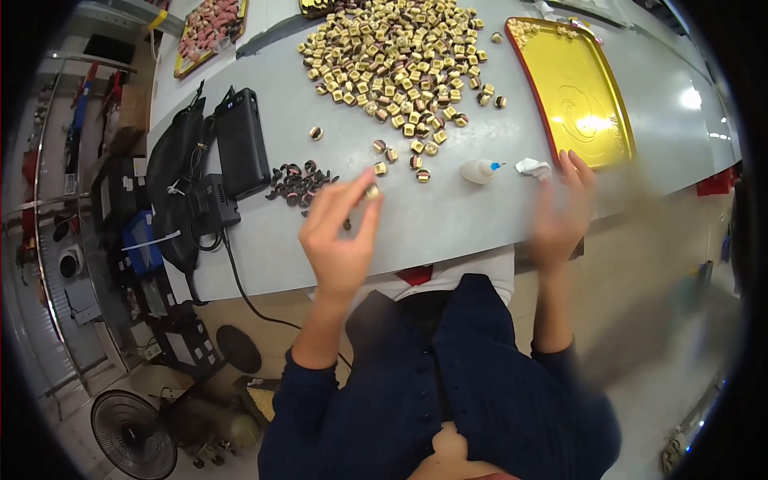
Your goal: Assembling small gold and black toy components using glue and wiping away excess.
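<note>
My left hand (340, 232) pinches a small yellow-topped block (372, 191) between thumb and forefinger, just above the table's near half. Similar blocks, with dark and pinkish sides, lie loose beyond it, such as one small block (422, 175). A heap of these blocks (392, 60) spreads over the far middle. Beside my left hand is a little pile of dark curved pieces (300, 186), some pinkish. Blurred by motion, my right hand (560, 212) has its fingers stretched out, with nothing visible in them. Close to it are a crumpled white tissue (532, 167) and a small translucent bottle (478, 171) with a blue tip.
A gold tray (580, 96) with a red edge stands at the right, a few small pale pieces in its far end. At far left another tray (212, 30) holds pink pieces. A black power pack (242, 144) and cables lie on the left of the grey table (456, 228).
</note>
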Demonstrator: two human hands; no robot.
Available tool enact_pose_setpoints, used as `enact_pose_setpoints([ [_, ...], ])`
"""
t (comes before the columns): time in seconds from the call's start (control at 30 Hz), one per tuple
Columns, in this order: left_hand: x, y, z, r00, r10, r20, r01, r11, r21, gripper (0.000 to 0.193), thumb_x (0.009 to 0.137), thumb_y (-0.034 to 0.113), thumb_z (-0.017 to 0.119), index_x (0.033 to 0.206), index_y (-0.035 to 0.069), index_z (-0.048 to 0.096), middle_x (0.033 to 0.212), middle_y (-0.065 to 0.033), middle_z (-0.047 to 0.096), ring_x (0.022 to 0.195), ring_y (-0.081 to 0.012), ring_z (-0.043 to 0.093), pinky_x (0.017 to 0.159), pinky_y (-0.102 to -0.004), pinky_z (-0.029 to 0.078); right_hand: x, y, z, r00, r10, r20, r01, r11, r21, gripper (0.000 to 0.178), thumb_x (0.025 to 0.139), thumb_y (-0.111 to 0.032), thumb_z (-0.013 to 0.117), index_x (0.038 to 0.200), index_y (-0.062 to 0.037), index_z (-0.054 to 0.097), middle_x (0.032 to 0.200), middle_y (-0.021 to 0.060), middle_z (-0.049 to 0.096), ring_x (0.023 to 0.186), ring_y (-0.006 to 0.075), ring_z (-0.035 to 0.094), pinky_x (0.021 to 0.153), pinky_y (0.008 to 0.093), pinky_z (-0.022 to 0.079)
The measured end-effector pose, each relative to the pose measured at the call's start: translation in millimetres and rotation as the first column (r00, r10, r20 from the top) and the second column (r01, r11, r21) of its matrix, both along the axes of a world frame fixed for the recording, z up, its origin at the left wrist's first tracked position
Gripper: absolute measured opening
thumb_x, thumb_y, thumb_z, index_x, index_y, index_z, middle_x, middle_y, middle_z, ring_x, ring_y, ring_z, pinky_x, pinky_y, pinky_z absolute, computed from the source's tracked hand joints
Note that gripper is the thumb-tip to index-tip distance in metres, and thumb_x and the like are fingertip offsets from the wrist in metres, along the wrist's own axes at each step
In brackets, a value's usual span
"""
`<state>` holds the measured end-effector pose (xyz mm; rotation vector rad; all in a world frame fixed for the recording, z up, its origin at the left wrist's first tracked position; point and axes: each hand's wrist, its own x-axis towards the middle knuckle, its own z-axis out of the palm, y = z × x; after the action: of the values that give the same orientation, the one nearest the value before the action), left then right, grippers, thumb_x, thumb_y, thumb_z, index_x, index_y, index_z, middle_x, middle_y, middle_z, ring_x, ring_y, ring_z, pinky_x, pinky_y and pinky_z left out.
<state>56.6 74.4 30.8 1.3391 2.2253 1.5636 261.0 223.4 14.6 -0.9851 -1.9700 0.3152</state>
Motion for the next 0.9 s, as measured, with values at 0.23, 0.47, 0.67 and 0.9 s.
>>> enact_pose_setpoints([
  [0.23,-13.4,41.9,15.5,0.984,0.003,-0.178,-0.041,0.977,-0.208,0.055,0.073,0.01,0.071,0.122,0.0,0.05,0.108,-0.0131,0.052,0.085,-0.0226,0.052,0.074,-0.0345,0.043,-7.0,-14.7,-1.5,0.977,0.142,-0.159,-0.165,0.976,-0.142,0.042,0.079,0.002,0.057,0.12,0.0037,0.05,0.124,0.0206,0.046,0.11,0.0321,0.047,0.091,0.0367,0.041],
  [0.47,30.9,62.2,-17.3,0.92,-0.132,-0.37,-0.06,0.885,-0.463,0.091,0.08,0.036,0.066,0.14,-0.007,0.012,0.144,-0.0276,0.011,0.134,-0.0421,0.012,0.108,-0.051,0.014,-15.9,-29.5,-11.3,0.924,0.347,-0.16,-0.372,0.913,-0.167,0.051,0.084,-0.014,0.054,0.13,0.0039,0.037,0.137,0.0219,0.036,0.125,0.0339,0.036,0.103,0.042,0.03],
  [0.67,11.2,100.5,-30.3,0.893,-0.085,-0.442,-0.111,0.91,-0.4,0.093,0.079,0.043,0.064,0.14,-0.007,0.014,0.145,-0.0284,0.008,0.134,-0.0431,0.011,0.106,-0.0557,0.015,-21.6,-27.3,-6.4,0.899,0.381,-0.216,-0.417,0.895,-0.16,0.055,0.077,-0.005,0.061,0.127,0.0025,0.039,0.132,0.025,0.038,0.119,0.0368,0.041,0.101,0.0426,0.031],
  [0.9,-15.6,131.9,-39.1,0.848,-0.037,-0.529,-0.195,0.906,-0.376,0.093,0.081,0.048,0.06,0.139,-0.008,0.014,0.143,-0.0284,0.013,0.134,-0.0434,0.008,0.106,-0.0581,0.008,-24.7,-28.1,-6.0,0.88,0.398,-0.261,-0.447,0.879,-0.166,0.059,0.076,-0.002,0.062,0.129,0.0016,0.036,0.133,0.025,0.037,0.12,0.037,0.04,0.101,0.0425,0.031],
])
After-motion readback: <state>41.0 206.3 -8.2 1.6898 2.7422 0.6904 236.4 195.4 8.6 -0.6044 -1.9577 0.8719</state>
